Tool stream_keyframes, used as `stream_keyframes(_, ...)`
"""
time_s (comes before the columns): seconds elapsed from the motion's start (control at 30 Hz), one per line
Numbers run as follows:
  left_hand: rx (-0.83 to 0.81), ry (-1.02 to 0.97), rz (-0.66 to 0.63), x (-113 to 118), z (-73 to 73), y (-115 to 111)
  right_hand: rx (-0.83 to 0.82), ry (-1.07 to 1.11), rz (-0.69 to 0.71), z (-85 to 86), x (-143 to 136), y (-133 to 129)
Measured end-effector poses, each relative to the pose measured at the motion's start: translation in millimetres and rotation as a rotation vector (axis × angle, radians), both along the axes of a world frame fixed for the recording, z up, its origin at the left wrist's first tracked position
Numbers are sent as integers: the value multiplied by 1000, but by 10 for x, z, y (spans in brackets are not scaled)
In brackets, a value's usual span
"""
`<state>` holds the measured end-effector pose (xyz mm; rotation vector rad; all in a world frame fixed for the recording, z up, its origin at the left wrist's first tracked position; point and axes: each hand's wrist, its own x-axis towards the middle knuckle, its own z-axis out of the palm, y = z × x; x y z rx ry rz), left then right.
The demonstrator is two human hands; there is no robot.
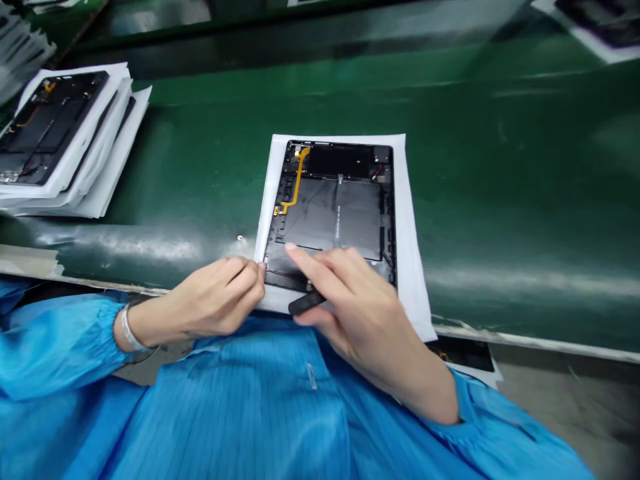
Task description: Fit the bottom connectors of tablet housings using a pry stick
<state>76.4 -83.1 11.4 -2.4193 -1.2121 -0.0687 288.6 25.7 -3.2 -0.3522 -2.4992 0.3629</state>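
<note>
An opened tablet-like device [363,213] with dark inner parts and an orange flex cable [299,177] lies on a white sheet [413,280]. My left hand [220,297] is closed at the device's lower left corner, fingertips pinched at its edge; what they hold, if anything, is too small to name. My right hand [360,313] holds a short black tool [306,303] over the device's near edge, its index finger stretched out above the lower part. The hand hides the device's lower right part.
At the left stands a stack of similar devices [55,127] between white sheets on the green work surface [200,153]. Another device [607,20] sits at the top right. Below the table's front edge, at the right, part of one more [465,351] shows.
</note>
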Motion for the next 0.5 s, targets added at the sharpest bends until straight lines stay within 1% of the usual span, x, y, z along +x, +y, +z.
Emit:
stream_keyframes(0.07,-93,-170,38,-88,-49,58,109,17,-108,55,65,19)
stream_keyframes(0.13,-212,-363,105,-183,-121,119,171,37,-168,71,99,23)
stream_keyframes(0.2,-306,-522,137,-244,-201,159,167,30,-151,51,91,16)
stream_keyframes(0.23,-333,-582,131,-257,-239,167,152,18,-130,31,72,10)
stream_keyframes(0.33,-327,-695,114,-233,-335,151,130,-28,-62,-56,-8,-4)
stream_keyframes(0.43,-286,-734,127,-176,-386,121,156,-81,-23,-138,-59,-7)
stream_keyframes(0.5,-277,-745,128,-149,-399,111,161,-114,-15,-163,-63,-6)
